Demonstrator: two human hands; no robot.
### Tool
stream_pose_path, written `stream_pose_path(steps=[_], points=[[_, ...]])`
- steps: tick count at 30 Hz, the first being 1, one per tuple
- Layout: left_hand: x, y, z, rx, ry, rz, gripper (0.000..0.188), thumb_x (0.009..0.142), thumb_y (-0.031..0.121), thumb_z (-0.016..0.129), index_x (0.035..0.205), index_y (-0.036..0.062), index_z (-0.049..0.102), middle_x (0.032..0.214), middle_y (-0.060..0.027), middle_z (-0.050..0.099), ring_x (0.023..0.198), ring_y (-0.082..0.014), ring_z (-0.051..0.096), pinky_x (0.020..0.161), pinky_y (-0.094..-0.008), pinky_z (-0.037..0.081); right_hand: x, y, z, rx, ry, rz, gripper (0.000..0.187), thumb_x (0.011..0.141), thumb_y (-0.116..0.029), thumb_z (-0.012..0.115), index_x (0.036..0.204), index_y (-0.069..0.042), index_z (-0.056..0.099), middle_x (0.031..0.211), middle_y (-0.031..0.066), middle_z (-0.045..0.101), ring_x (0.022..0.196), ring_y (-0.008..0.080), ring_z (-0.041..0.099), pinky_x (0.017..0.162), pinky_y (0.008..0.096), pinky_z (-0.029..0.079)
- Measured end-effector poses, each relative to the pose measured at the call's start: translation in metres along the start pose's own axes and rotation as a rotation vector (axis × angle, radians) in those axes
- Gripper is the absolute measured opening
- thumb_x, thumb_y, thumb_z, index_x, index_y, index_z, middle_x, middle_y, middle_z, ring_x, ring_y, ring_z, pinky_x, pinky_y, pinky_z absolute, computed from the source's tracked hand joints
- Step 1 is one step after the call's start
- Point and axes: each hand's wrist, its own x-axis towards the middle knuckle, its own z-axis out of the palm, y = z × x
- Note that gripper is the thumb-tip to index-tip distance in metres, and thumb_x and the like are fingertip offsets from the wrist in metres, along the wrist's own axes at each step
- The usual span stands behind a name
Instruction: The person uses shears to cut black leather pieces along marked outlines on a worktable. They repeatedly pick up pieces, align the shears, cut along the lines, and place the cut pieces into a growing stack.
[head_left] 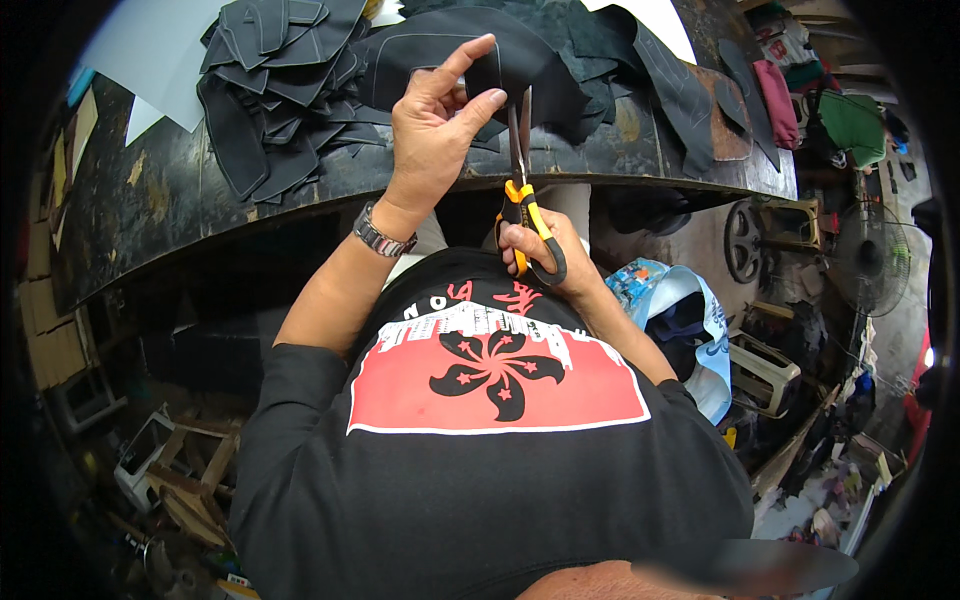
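Observation:
My right hand (548, 248) grips the scissors (519, 188), which have yellow and black handles. Their blades point up past the table's near edge, slightly apart. Left of the blades, my left hand (432, 120) is raised, with index finger and thumb at either end of a small black leather piece (484, 72). That piece is hard to make out against the large black panel (430, 60) with a pale outline stitched or drawn on it, lying behind. A metal-band watch (383, 232) is on my left wrist.
Black cut pieces with pale outlines lie in a heap (275, 80) at the left of the dark, worn table (150, 215). More dark leather (672, 90) lies to the right, by a brown board (722, 130). A fan (872, 258) and stools stand beyond; a blue bag (708, 350) is beside me.

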Motion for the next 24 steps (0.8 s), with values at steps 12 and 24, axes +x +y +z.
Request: stream_pose_path(steps=[12, 24], points=[[-0.003, -0.027, -0.005, -0.252, 0.030, -0.147, 0.043, 0.085, -0.001, 0.071, 0.127, 0.0063, 0.064, 0.101, 0.0014, 0.057, 0.081, -0.0027, 0.057, 0.074, -0.0173, 0.049, 0.007, 0.003, -0.001, -0.032, -0.039, 0.095, 0.037, 0.088, -0.037, 0.072, 0.091, -0.002, 0.060, 0.071, 0.0035, 0.060, 0.060, 0.0104, 0.058, 0.057, 0.0227, 0.048], [-0.002, -0.042, -0.009, -0.216, -0.057, -0.256, 0.038, 0.089, -0.001, 0.065, 0.127, 0.0022, 0.062, 0.113, -0.0052, 0.067, 0.097, -0.0074, 0.063, 0.088, -0.0209, 0.052, 0.012, 0.014, 0.000, 0.067, -0.062, 0.120, 0.038, 0.089, -0.039, 0.069, 0.087, -0.002, 0.061, 0.071, 0.0063, 0.061, 0.060, 0.0127, 0.059, 0.057, 0.0246, 0.049]])
